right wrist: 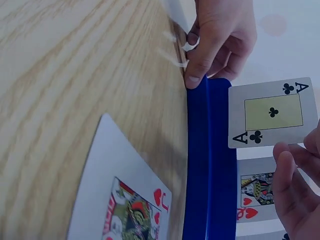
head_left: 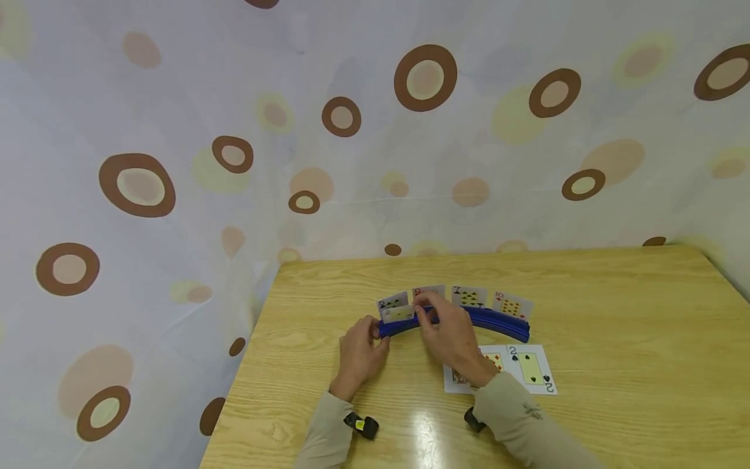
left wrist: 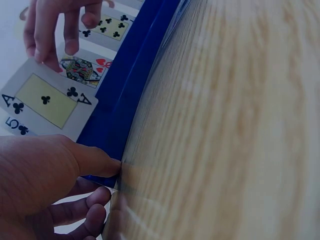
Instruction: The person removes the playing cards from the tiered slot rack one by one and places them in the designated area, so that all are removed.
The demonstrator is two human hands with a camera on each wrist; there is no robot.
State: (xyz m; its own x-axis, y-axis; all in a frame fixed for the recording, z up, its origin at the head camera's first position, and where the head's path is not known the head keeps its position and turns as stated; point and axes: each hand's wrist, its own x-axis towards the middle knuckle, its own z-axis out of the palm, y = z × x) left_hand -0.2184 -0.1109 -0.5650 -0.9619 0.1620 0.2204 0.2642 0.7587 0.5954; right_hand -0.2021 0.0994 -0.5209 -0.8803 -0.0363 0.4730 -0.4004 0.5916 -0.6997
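Observation:
My left hand [head_left: 360, 352] grips the left end of a curved blue card holder [head_left: 498, 324], thumb in front and fingers behind. Between thumb and fingertips, my right hand [head_left: 450, 331] pinches the edge of an ace of clubs [right wrist: 273, 112]. That ace is held at the holder's left part, in front of a five of clubs [head_left: 394, 301], which it mostly covers in the left wrist view. A queen of hearts [left wrist: 82, 70] stands beside it, partly behind my right hand. Farther right stand a black clubs card [head_left: 470, 297] and a ten of diamonds [head_left: 512, 305].
Face-up cards lie on the wooden table [head_left: 633, 339] below the holder: a two of spades [head_left: 532, 369], a red diamond card [head_left: 495, 360] and a jack of hearts [right wrist: 135, 215], partly under my right forearm. A patterned cloth [head_left: 375, 156] hangs behind the table.

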